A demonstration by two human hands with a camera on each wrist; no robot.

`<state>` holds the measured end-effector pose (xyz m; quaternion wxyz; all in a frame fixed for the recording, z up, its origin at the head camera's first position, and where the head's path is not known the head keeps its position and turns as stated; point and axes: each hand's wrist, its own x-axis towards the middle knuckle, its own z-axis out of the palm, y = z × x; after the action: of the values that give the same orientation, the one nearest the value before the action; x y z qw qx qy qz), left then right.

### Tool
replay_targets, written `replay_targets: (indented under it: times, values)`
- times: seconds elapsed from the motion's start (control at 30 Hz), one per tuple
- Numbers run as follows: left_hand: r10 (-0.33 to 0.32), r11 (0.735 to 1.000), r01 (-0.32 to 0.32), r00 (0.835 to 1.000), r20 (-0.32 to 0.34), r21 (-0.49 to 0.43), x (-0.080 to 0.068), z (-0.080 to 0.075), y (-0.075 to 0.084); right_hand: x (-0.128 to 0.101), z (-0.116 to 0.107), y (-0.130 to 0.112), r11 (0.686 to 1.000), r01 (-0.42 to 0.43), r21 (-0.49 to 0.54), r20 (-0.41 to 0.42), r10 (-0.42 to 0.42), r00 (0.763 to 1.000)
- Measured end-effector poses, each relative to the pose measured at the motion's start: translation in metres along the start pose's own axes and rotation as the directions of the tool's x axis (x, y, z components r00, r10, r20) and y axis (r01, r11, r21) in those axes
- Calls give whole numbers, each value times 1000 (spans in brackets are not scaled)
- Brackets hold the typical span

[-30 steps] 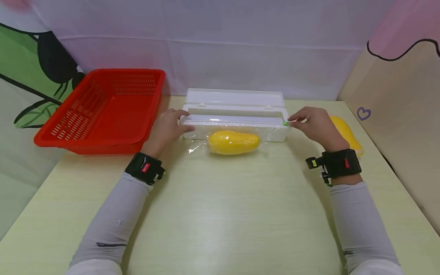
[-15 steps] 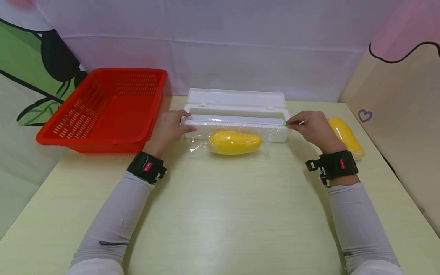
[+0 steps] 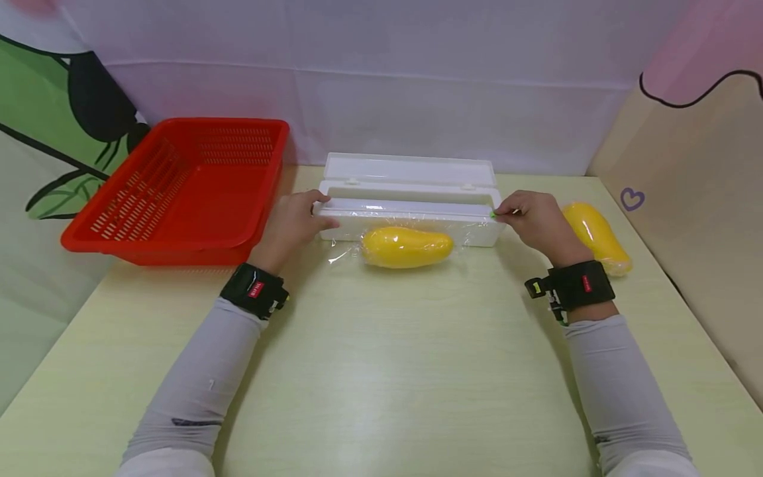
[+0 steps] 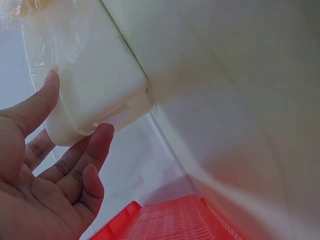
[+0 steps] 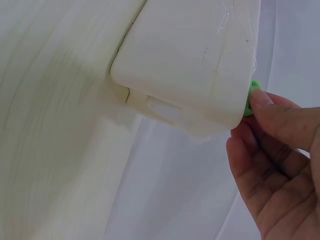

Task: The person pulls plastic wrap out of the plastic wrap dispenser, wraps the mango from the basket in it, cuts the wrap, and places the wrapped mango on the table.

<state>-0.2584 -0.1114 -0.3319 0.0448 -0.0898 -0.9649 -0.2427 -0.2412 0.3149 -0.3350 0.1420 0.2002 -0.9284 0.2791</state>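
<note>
A white cling film dispenser (image 3: 477, 233) stands at the back of the table, its lid (image 3: 411, 171) raised. My left hand (image 3: 292, 222) grips its left end; in the left wrist view the thumb (image 4: 47, 95) lies on the front face and fingers reach round the end. With thumb and fingertips, my right hand (image 3: 539, 218) pinches the small green slider cutter (image 5: 254, 95) at the right end of the front top edge. Clear film hangs over the front. Against it lies a yellow mango-shaped fruit (image 3: 407, 248), with film around it.
To the left stands a red perforated plastic basket (image 3: 208, 199). A second yellow fruit (image 3: 596, 232), wrapped in film, lies on the right beyond my right hand. A printed cloth backdrop (image 3: 405, 106) rises directly behind the dispenser.
My right hand has shifted slightly left along the dispenser's edge with the green slider. More of the second yellow fruit shows. The left hand keeps its grip.
</note>
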Motion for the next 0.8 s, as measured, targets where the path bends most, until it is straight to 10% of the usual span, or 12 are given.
replay_targets:
  times: [0.8]
  values:
    - [52,999,-51,998,-34,15,0,2,-2,1,5,-2,1000,-2,28,-20,2,1000]
